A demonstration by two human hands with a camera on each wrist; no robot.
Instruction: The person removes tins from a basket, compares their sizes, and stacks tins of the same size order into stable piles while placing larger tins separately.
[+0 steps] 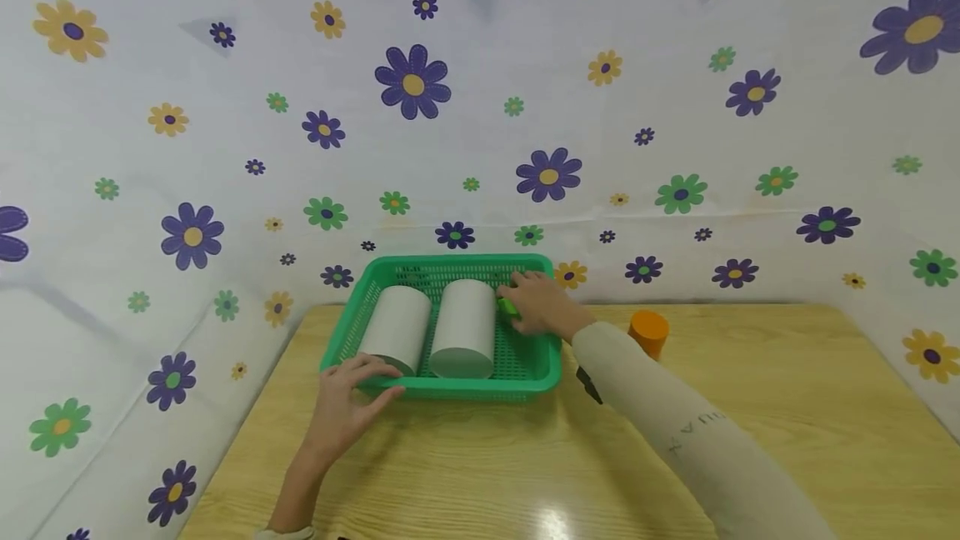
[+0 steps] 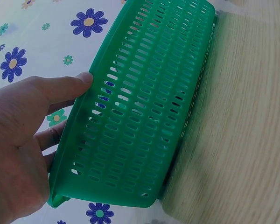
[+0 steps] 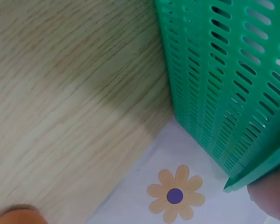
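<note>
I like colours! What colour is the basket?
Green basket, clearest in the head view.

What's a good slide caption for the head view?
Left hand steadies green basket holding two white cylinders; right hand grips a small green object.

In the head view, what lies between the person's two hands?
Two white cylinders lying side by side in the green basket, between the left hand and the right hand.

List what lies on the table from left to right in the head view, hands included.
left hand on the basket's near rim → first white cylinder → second white cylinder → small green thing in the right hand's grip → right hand → orange cylinder
</note>
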